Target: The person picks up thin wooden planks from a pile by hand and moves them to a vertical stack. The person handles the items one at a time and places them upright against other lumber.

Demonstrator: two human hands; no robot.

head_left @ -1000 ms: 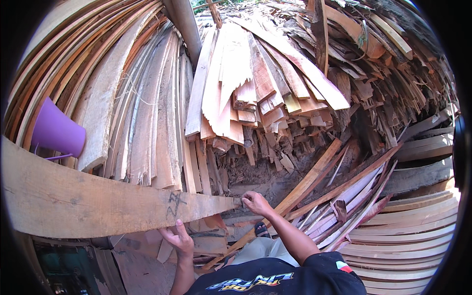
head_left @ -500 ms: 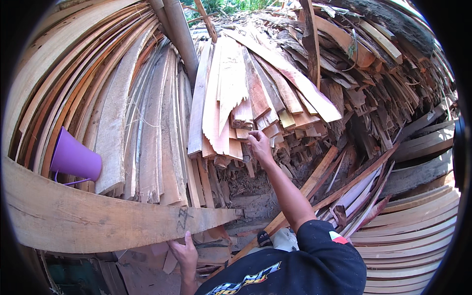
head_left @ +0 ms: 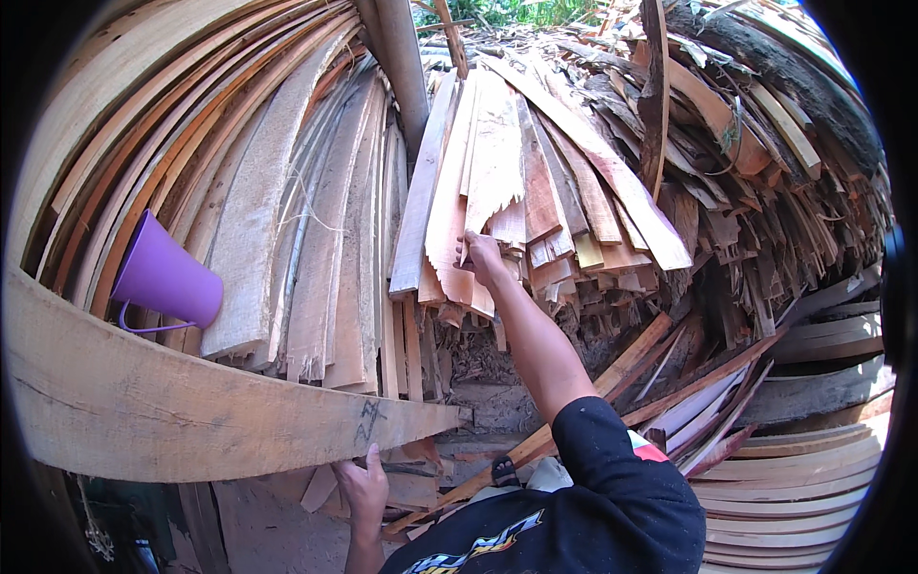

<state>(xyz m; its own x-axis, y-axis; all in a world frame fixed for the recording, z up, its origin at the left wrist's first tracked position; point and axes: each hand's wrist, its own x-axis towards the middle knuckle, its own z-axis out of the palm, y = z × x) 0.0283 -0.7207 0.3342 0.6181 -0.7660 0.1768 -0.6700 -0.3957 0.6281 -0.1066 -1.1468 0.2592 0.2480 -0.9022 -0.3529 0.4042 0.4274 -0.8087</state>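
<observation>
Fingers of right hand [head_left: 481, 256] closed on lower end of a thin wood slat [head_left: 449, 206] in the leaning offcut pile. Left hand [head_left: 363, 490] grips underside of wide plank [head_left: 191, 411] w/ fingers curled, low left. Purple bucket [head_left: 164, 277] beside plank, on stacked boards.

Counted in view: one purple bucket [head_left: 164, 279], one broad plank [head_left: 191, 411] in the foreground, one upright round post [head_left: 404, 67], two hands, left hand [head_left: 363, 490] and right hand [head_left: 481, 256]; stacked wood slats too many to count.
</observation>
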